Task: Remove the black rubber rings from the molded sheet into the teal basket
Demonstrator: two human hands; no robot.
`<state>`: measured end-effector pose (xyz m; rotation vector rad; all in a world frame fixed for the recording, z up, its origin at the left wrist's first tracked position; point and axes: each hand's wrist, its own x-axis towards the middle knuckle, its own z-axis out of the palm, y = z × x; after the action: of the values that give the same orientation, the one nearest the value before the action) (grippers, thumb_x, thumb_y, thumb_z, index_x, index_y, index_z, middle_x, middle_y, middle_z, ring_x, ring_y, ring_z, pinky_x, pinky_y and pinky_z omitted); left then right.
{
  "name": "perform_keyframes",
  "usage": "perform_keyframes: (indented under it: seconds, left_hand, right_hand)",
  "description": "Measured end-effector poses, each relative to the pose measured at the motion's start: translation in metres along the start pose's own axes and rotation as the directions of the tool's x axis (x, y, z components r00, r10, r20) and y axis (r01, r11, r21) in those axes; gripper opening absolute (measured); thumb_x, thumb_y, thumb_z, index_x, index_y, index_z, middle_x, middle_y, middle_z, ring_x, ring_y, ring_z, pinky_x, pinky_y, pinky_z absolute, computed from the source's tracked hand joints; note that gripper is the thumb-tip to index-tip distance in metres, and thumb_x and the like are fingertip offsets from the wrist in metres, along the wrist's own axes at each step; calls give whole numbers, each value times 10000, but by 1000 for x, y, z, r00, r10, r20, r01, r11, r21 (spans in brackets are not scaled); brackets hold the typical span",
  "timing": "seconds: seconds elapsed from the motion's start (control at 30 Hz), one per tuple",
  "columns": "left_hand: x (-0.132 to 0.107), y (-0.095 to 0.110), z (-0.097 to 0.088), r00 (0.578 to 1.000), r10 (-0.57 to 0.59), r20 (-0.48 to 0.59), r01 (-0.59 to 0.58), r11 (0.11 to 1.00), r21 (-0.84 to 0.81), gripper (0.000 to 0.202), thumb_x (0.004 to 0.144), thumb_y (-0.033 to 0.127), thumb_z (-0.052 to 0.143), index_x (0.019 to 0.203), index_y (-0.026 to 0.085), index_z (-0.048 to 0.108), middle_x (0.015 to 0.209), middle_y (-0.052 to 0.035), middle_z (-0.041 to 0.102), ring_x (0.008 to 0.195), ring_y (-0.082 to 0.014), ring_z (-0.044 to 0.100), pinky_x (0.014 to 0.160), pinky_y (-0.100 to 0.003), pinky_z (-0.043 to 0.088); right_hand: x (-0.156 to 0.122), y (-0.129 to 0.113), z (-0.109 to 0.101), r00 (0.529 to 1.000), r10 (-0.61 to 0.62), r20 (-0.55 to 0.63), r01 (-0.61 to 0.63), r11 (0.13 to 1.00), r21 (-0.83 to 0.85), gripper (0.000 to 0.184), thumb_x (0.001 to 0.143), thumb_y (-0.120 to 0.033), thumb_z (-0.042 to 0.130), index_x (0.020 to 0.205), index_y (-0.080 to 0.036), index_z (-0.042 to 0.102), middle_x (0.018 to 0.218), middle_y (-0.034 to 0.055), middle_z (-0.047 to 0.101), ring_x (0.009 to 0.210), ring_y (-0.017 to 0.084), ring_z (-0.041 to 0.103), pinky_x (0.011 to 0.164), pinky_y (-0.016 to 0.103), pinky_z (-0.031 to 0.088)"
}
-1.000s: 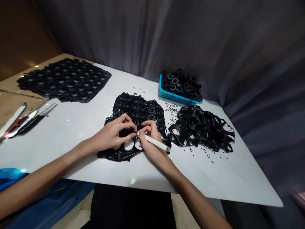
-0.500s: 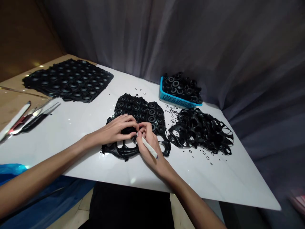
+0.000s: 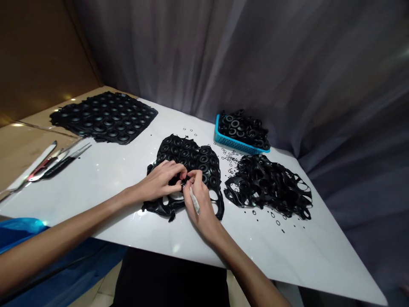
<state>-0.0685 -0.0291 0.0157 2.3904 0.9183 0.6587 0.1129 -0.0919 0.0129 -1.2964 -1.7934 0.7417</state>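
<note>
A black rubber sheet of moulded rings lies in front of me, with open holes along its near edge. My left hand rests over its left part, the thumb and fingers curled closed on the rubber at the middle. My right hand is closed beside it, fingertips almost meeting the left ones. It holds a slim white-handled tool against the palm. The tool's tip is hidden among the fingers, so I cannot tell whether it touches the rubber.
A blue basket heaped with black rings stands at the back. Right of the sheet lies a tangle of holed rubber scrap, with tiny rings scattered around. Another ring sheet is at the back left, near several hand tools.
The view has shifted slightly. The white-handled tool has turned steeper in my right hand and shows less of its length. Both hands stay at the same part of the sheet.
</note>
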Motion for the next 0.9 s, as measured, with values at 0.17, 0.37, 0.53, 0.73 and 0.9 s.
perform_keyframes:
  seconds: [0.17,0.37,0.53,0.73,0.9]
  left_hand:
    - [-3,-4,-1,1000,-23,20,24,1000,-16,68,966,252,519,966,224,581,924,-2,584,917,-224,518,861,-353,389]
    - [-6,-7,-6,1000,-9,20,10,999,-52,115,946,238,553,1047,226,607,952,-6,653,981,-232,552,873,-345,420]
    - [-5,-10,-5,996,20,-87,-16,999,46,164,932,238,550,1049,221,664,777,8,635,841,-224,551,795,-353,396]
    - [-7,-12,-5,992,12,-129,-9,1000,18,159,972,285,542,972,217,685,751,3,613,797,-204,558,774,-347,405]
    - [-10,-13,-6,988,24,-154,-23,1000,2,141,985,268,543,1025,214,667,716,27,557,724,-178,524,745,-334,417]
  right_hand:
    - [-5,-5,-6,998,63,20,-63,998,-16,127,1045,-226,360,1150,-228,431,915,15,603,759,192,626,727,320,471]
    - [-11,-6,-6,997,68,25,-65,992,-106,191,1059,-237,375,1209,-226,492,1000,62,678,839,225,694,741,331,497]
    - [-9,2,-1,998,16,66,-6,989,-148,263,1090,-274,343,1297,-210,491,1012,74,689,850,231,709,737,333,496]
    - [-11,-3,-4,988,74,132,-61,993,-97,254,1103,-290,316,1284,-230,483,967,44,667,765,206,671,678,308,464]
    - [-11,-4,-5,987,148,58,-141,984,-107,242,1078,-295,346,1253,-220,495,879,22,637,705,206,636,657,309,454]
